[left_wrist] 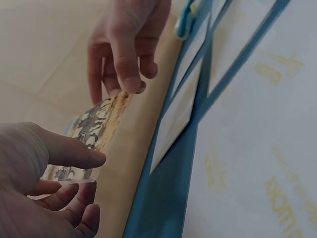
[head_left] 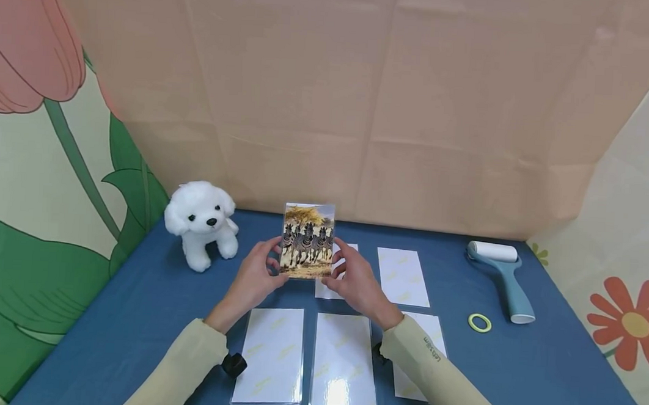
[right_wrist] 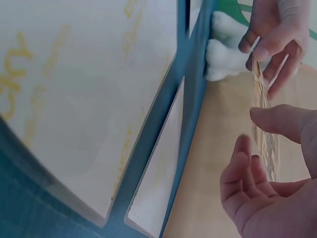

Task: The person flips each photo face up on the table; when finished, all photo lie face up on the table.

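Note:
A glossy photo card of running zebras (head_left: pixel 308 241) stands upright in the head view, its picture side facing me. My left hand (head_left: pixel 256 274) pinches its left edge, thumb near the lower corner. On the opposite edge my right hand (head_left: pixel 357 282) pinches it the same way. In the left wrist view the zebra card (left_wrist: pixel 91 131) is seen at a slant between both hands. The right wrist view shows it nearly edge-on. Below the hands lie two white card backs (head_left: pixel 273 356) with faint yellow print. Part of another white card (head_left: pixel 328 290) shows behind my right hand.
A white plush dog (head_left: pixel 202 223) sits at the back left of the blue table (head_left: pixel 148 303). White cards (head_left: pixel 403 277) lie at the right, one partly under my right sleeve. Farther right are a yellow-green ring (head_left: pixel 480 323) and a blue-handled lint roller (head_left: pixel 510 285).

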`<state>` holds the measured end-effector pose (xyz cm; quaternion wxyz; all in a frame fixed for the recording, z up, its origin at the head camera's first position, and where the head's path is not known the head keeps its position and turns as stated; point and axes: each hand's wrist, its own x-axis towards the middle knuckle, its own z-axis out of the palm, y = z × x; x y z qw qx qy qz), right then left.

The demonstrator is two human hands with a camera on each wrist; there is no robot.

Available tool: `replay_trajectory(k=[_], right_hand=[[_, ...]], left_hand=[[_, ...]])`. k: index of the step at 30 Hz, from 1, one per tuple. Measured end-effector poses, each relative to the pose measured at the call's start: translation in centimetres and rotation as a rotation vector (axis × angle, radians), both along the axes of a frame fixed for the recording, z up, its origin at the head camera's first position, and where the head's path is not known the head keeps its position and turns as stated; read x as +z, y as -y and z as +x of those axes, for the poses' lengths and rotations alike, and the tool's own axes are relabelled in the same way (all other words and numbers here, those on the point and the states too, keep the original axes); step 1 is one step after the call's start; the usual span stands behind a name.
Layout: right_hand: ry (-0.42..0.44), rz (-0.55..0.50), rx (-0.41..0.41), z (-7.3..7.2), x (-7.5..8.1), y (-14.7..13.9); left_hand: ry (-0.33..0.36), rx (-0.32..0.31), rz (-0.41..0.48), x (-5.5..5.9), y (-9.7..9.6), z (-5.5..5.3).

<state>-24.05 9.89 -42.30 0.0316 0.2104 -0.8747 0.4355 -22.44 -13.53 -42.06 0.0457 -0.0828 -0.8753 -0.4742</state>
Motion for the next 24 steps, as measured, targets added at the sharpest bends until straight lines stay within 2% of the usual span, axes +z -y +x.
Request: replay_trajectory(k=[8,15,19,24], right_hand=[[-0.051,0.126,-0.053,-0.1,-0.4,0.4],[-0.078,0.157,-0.059,-0.2,-0.7,0.5],[-0.055,0.171,-0.068,-0.3,-0.6,0.9],[0.007,0.184,-0.048,-0.5,-0.2,1.7]], left_hand=[[-0.057,0.012,-0.075,-0.3,-0.1,0.3],[-0.108,0.007,-0.119,-0.7,-0.2,0.3],[-0.091,0.019,-0.126,-0.6,0.0,0.3],[-0.031,0.038,-0.140,-0.6,0.8,0.1]])
